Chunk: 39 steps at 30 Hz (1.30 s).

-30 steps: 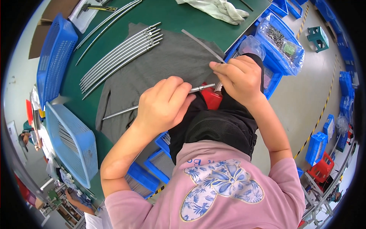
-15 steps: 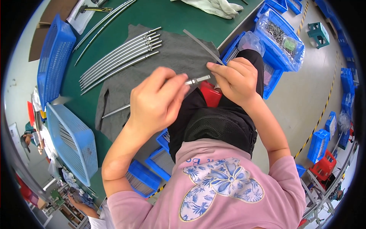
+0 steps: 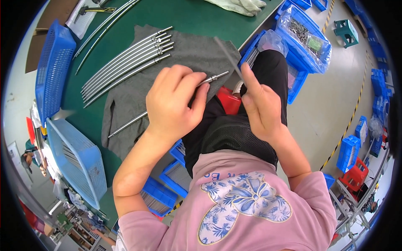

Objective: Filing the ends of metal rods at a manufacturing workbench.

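A slender silver metal rod (image 3: 128, 124) with a stepped, pointed tip runs through my left hand (image 3: 172, 100), whose thumb and fingers pinch it just behind the tip. The rod's middle is hidden by that hand, and its far end lies over a grey cloth (image 3: 188, 52). My right hand (image 3: 264, 106) is closed on a thin, flat grey strip (image 3: 228, 56), blurred by motion, that points up and to the left, apart from the rod. Left of it on the cloth, several similar metal rods (image 3: 125, 62) lie side by side, their fittings towards the right.
Longer rods (image 3: 104, 31) and a caliper (image 3: 98, 9) lie on the green table (image 3: 90, 119). Blue baskets (image 3: 54, 69) stand at its left. A white glove (image 3: 240, 5) rests at the far edge. Blue bins (image 3: 322, 62) with small metal parts stand right; a teal stool (image 3: 346, 33) is beyond.
My right hand has turned, lifting its index finger, and the strip has swung more upright. My left hand has shifted slightly, and the rod's tip now tilts differently.
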### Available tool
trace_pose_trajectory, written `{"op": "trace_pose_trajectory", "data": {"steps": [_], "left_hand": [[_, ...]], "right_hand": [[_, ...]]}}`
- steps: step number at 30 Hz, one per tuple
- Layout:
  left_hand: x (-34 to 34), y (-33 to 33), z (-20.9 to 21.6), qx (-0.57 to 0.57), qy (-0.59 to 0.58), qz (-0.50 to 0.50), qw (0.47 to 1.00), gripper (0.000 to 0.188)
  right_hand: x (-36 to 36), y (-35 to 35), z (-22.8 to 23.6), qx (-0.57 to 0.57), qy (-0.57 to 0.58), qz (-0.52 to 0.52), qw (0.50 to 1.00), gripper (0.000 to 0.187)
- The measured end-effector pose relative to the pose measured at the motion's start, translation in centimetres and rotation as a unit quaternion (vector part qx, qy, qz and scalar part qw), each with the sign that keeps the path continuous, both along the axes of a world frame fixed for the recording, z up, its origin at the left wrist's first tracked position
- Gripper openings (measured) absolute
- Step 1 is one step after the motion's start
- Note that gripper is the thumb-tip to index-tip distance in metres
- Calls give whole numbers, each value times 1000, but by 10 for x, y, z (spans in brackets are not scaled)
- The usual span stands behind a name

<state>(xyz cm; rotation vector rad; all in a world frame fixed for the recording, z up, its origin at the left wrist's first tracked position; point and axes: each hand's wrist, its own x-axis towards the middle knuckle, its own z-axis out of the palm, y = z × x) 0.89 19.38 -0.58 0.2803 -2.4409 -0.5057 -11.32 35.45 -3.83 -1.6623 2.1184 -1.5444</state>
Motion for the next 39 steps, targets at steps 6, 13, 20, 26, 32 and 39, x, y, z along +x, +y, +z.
{"op": "trace_pose_trajectory", "data": {"steps": [6,13,20,26,32,39], "left_hand": [[-5,-8,7,44,-24,-15,999,15],[-6,-1,1,-6,-34,-15,999,16],[-8,0,-3,-86,-15,-11,996,18],[-10,1,-3,-70,-1,-18,997,19],[-13,-2,-3,8,8,-49,999,19],[-13,-1,-1,69,12,-46,996,18]], "right_hand": [[12,3,-12,-2,47,-31,998,55],[13,1,-15,-27,98,-59,993,57],[17,0,-18,3,142,-74,987,61],[25,8,-17,47,180,-89,979,62],[19,-8,0,68,172,-75,980,63],[16,3,17,98,168,-45,980,64]]}}
